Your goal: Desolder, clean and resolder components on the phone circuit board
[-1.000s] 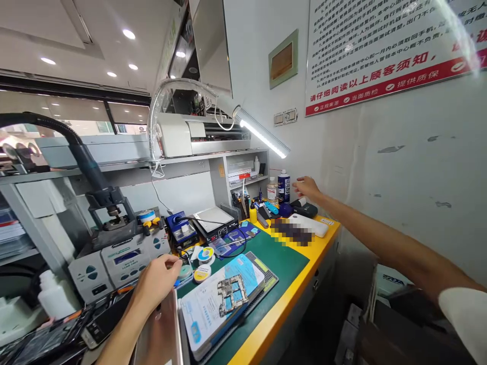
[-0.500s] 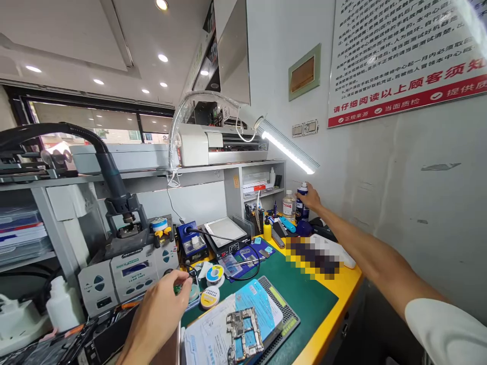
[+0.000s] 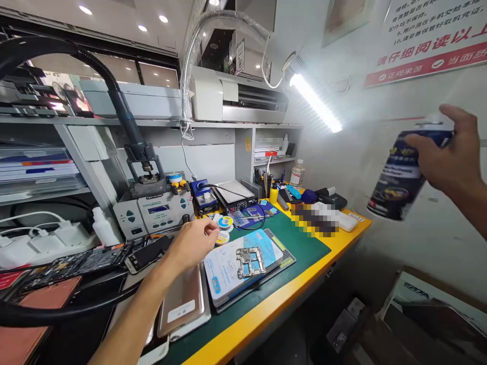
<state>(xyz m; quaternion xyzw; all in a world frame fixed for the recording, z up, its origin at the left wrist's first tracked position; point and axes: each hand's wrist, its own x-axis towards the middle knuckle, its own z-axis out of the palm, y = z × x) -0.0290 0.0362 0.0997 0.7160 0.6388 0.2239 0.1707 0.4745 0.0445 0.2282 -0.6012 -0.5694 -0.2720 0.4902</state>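
Observation:
My right hand (image 3: 452, 152) is wrapped round a dark blue spray can (image 3: 405, 170), held tilted in the air at the right. One finger is up by its pale top. My left hand (image 3: 196, 241) hovers left of centre over the bench, fingers curled together; whatever they may hold is hidden. Just beyond that hand are solder wire spools (image 3: 224, 223). A phone circuit board (image 3: 251, 262) lies flat on a white and blue box (image 3: 228, 271), which rests on a perforated pad (image 3: 289, 258) on the green mat (image 3: 310, 248).
A lit tube lamp (image 3: 315, 104) hangs over the bench. Behind the left hand stands a grey soldering station (image 3: 160, 215). Phones, among them a gold one (image 3: 182, 301), crowd the left front. A clear bottle (image 3: 297, 173) and a yellow bottle (image 3: 273, 193) stand farther back.
My right hand has lifted the spray can from the back corner and brought it nearer, tilted. The view has turned downward. My left hand keeps its curled shape near the spools.

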